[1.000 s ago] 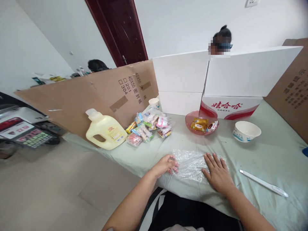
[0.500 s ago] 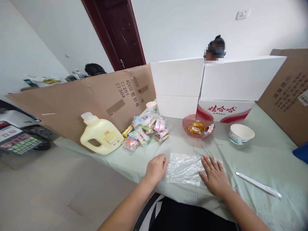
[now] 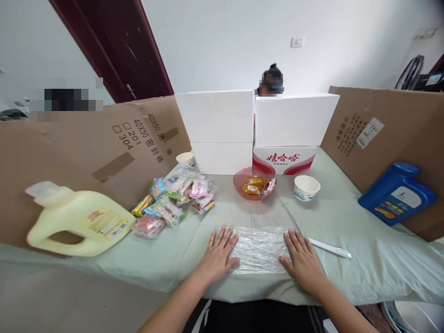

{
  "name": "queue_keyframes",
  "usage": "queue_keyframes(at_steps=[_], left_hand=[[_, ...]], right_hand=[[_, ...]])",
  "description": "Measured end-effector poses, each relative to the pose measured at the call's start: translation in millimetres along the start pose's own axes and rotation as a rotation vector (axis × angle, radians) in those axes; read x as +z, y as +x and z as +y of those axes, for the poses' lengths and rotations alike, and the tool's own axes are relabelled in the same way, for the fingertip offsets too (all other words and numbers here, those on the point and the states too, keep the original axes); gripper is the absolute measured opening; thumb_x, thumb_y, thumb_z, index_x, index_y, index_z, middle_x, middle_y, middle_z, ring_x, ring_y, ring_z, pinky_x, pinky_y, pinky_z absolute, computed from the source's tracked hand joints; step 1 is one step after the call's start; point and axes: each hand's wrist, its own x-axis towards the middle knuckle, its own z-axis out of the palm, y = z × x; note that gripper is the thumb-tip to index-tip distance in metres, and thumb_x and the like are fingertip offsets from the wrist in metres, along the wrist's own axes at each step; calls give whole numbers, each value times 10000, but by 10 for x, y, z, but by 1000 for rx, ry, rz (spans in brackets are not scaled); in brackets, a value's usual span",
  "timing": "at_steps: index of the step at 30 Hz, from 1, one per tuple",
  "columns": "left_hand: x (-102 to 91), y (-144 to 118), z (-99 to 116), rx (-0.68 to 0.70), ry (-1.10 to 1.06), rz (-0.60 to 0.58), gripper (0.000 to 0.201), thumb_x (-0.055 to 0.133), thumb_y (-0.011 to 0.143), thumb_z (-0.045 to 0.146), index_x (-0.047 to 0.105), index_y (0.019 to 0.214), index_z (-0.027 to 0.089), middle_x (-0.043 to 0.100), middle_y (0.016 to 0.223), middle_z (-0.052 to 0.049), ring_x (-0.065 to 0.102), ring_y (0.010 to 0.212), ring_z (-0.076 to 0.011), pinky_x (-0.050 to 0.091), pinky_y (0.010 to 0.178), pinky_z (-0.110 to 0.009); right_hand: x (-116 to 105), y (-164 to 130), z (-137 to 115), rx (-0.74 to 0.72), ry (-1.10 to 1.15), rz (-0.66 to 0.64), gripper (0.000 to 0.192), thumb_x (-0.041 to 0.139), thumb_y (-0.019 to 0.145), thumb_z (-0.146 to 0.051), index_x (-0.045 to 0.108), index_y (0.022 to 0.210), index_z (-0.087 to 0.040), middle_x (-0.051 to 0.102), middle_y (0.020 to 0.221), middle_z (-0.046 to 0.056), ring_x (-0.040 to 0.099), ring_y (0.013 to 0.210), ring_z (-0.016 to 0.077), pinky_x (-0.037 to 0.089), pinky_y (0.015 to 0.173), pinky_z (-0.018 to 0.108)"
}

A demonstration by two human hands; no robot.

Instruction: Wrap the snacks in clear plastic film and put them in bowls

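A crinkled sheet of clear plastic [image 3: 259, 249], perhaps a flat bag, lies on the green tablecloth at the near edge. My left hand [image 3: 219, 255] rests flat on its left end, fingers spread. On the right end, my right hand [image 3: 302, 255] also lies flat with the fingers apart. Just beyond my right fingertips is a white utility knife [image 3: 331, 248], partly hidden behind that hand. Further off stands a pink glass bowl [image 3: 255, 196] holding snacks in gold wrappers [image 3: 253, 186] and one in a red and white wrapper [image 3: 269, 186].
Wrapped snacks [image 3: 173, 196] are heaped at left, beside a pale yellow jug [image 3: 104, 219] and a paper bowl [image 3: 186, 159]. Another paper bowl [image 3: 307, 187] and a blue bottle [image 3: 395, 194] are at right. White boxes [image 3: 222, 118] and cardboard panels [image 3: 114, 148] wall the table; people sit behind.
My left hand has gone from a closed fist at the plastic's left edge to lying flat on it. My right hand stays flat on the plastic. The view has turned right.
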Motion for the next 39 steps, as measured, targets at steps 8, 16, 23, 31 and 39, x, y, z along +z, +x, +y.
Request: queue_keyframes(at_steps=[8, 16, 23, 31, 39], left_hand=[[-101, -495, -127, 236, -135, 21, 471, 667, 807, 325, 575, 1262, 243, 585, 1310, -87, 475, 1277, -287, 424, 1057, -461], [-175, -567, -147, 146, -319, 166, 249, 446, 935, 204, 679, 1013, 248, 711, 1030, -52, 639, 1052, -202, 522, 927, -357], [-59, -106, -94, -156, -207, 286, 226, 424, 922, 227, 642, 981, 225, 720, 961, -32, 682, 864, -178, 525, 794, -283], [21, 193, -16, -291, 66, 138, 217, 423, 957, 219, 639, 967, 201, 709, 915, -57, 670, 798, -195, 474, 693, -272], [8, 207, -17, -292, 96, 117, 186, 455, 934, 208, 640, 936, 188, 679, 875, -67, 647, 799, -211, 468, 707, -293]], right_hand=[[-324, -625, 18, -276, 210, 19, 351, 485, 934, -320, 539, 1278, -280, 635, 1199, 52, 580, 1093, 200, 452, 956, 362], [-467, -691, -45, -164, 424, 100, 208, 420, 937, -246, 625, 972, -255, 656, 1101, 69, 592, 1095, 223, 484, 928, 386], [-319, -250, -94, 277, 526, 20, 296, 329, 934, -383, 581, 971, -234, 713, 829, 34, 683, 748, 204, 517, 676, 313], [-193, -79, -247, 325, 46, 20, 335, 279, 991, -332, 594, 981, -218, 716, 925, 48, 676, 680, 173, 403, 550, 268], [-189, -3, -226, 285, -131, -56, 322, 293, 991, -261, 596, 921, -181, 659, 805, 58, 631, 594, 175, 348, 494, 279]])
